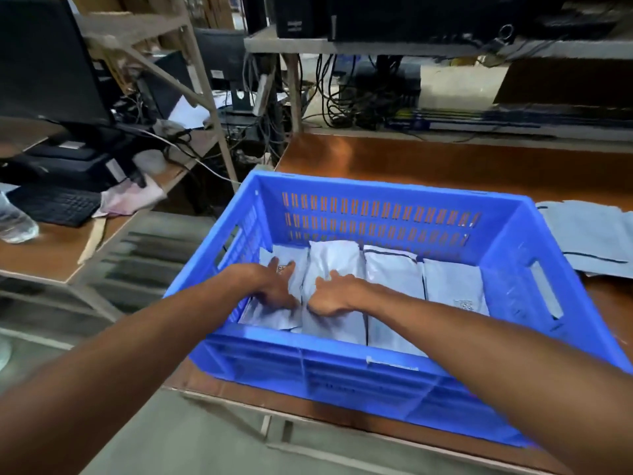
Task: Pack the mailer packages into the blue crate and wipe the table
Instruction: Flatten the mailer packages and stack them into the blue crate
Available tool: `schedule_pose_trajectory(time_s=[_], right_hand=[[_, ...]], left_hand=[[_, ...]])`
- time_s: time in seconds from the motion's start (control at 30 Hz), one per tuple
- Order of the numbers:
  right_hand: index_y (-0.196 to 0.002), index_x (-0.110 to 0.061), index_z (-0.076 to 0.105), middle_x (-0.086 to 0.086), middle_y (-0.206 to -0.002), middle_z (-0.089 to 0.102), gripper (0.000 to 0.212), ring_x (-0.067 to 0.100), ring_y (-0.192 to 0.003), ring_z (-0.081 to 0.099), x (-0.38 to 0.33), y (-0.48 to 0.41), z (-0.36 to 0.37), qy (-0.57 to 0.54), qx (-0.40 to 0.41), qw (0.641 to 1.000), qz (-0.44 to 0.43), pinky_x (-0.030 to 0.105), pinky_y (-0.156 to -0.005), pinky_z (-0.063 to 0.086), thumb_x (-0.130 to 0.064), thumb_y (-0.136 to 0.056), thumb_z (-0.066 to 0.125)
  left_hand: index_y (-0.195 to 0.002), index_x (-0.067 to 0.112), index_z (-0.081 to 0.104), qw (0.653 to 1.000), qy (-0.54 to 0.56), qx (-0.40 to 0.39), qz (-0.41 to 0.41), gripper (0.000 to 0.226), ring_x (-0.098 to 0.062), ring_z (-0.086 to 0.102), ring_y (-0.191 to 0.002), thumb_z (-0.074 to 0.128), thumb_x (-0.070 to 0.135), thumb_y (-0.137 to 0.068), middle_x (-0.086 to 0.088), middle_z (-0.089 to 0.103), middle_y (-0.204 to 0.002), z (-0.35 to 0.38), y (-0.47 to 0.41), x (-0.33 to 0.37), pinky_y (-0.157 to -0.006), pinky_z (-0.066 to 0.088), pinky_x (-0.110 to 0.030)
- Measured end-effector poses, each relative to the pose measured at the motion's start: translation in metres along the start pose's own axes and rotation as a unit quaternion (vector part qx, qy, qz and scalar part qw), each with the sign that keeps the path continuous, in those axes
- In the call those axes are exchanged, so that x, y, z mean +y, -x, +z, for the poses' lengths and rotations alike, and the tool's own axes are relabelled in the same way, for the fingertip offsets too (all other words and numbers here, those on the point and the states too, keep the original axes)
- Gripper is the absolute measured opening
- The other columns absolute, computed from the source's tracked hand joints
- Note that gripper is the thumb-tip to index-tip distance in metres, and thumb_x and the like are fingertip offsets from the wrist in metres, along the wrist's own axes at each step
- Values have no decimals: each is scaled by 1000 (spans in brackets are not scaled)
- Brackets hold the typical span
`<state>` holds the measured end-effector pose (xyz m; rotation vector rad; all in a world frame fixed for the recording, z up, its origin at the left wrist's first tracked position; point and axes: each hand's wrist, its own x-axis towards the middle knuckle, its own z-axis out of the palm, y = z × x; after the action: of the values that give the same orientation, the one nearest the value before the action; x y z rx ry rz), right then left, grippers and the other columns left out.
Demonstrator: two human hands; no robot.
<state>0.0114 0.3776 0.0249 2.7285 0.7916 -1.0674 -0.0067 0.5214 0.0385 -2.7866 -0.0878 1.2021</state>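
Both hands are down inside the blue crate [376, 371], right on the mailer packages [394, 279]. There are four of them, lying flat side by side across the crate floor, far ends up against the slotted far wall.

The left hand [274, 286] lies on the leftmost package [301, 262], fingers stretched forward and spread, pressing down and gripping nothing. The right hand [334, 294] sits on the second package [337, 258] by its left edge with the fingers bent. It's blurred, so I cannot tell whether they hold that edge or just rest there.

The crate stands at the left end of the brown table [445, 159], its left rim right at the table's edge and its near wall close to the front edge. Bare tabletop runs behind it.

Just beside its right wall lies a stack of grey mailers [589, 238]; the count is unclear.

Off to the left there's a second desk with one keyboard [51, 204], one monitor [48, 60], one plastic bottle [17, 221] and one pinkish cloth [133, 197]. Shelving with tangled cables [342, 97] fills the background.
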Motion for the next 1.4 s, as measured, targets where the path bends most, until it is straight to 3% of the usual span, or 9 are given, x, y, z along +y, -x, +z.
schedule_pose_trajectory(time_s=[0.1, 0.23, 0.4, 0.57, 0.8, 0.9, 1.03, 1.23, 1.4], right_hand=[[-156, -31, -8, 13, -161, -23, 89, 35, -150, -8, 13, 1, 4, -25, -42, 998, 46, 55, -118, 14, -35, -88, 50], [-155, -37, -10, 10, -162, -22, 92, 32, -151, -10, 21, 1, 7, -18, -41, 998, 43, 55, -117, 13, -43, -87, 52], [-141, -27, 43, 13, -144, 47, 59, 36, -133, 41, 42, 30, -16, -25, 183, 983, 13, 44, -100, 38, -29, -84, 55], [-117, -21, 63, 11, -118, 68, 34, 32, -110, 62, 139, 108, -55, -157, 447, 881, 8, 39, -87, 52, -28, -85, 54], [-99, -29, 69, -1, -105, 74, 26, 26, -100, 67, 342, 183, 17, -285, 523, 783, 179, 41, -88, 54, -27, -79, 53], [-104, -28, 69, 3, -110, 73, 30, 29, -105, 65, 409, 191, 72, -277, 474, 807, 218, 42, -92, 53, -25, -78, 54], [-118, -28, 64, 5, -118, 69, 33, 29, -109, 62, 457, 183, 109, -274, 427, 838, 201, 40, -94, 51, -28, -86, 57], [-148, -35, 32, 1, -159, 28, 61, 35, -141, 30, 478, 128, 85, -112, 359, 918, 126, 52, -111, 32, -51, -92, 52], [-151, -47, 15, -2, -165, 4, 64, 39, -149, 2, 496, 89, 116, -60, 240, 958, 142, 57, -117, 8, -70, -92, 27]], left_hand=[[-149, 30, -29, 1000, 13, -8, 3, 96, -36, 24, -147, 43, 64, -94, -5, -33, -158, 3, -4, -4, -116, 26, -43], [-150, 31, -27, 1000, -4, 5, 5, 97, -37, 18, -148, 42, 66, -93, -4, -31, -159, 2, -7, -1, -118, 23, -44], [-157, 18, -11, 987, 17, 157, 28, 90, -34, 1, -151, 44, 58, -97, -16, -11, -164, -19, -5, 15, -119, 11, -41], [-148, 8, 35, 887, 148, 400, 179, 69, -40, 41, -133, 66, 32, -92, -22, 38, -146, -78, 24, 105, -111, 31, -41], [-142, 13, 43, 791, 160, 472, 354, 55, -35, 45, -126, 61, 30, -93, -16, 45, -139, -119, 60, 321, -108, 36, -41], [-146, 15, 36, 852, 67, 428, 292, 60, -38, 37, -134, 53, 40, -94, -15, 38, -146, -117, 53, 399, -110, 35, -46], [-150, 18, 26, 960, 14, 230, 161, 64, -43, 25, -142, 47, 38, -94, -17, 27, -155, -103, 14, 466, -113, 28, -56], [-156, 34, -8, 971, 120, 200, 56, 79, -42, -23, -146, 41, 53, -97, -2, -22, -163, -62, -43, 472, -116, -3, -63], [-156, 36, -7, 963, 141, 222, 54, 79, -35, -24, -148, 41, 57, -97, 3, -26, -162, -22, -52, 473, -119, -7, -57]])
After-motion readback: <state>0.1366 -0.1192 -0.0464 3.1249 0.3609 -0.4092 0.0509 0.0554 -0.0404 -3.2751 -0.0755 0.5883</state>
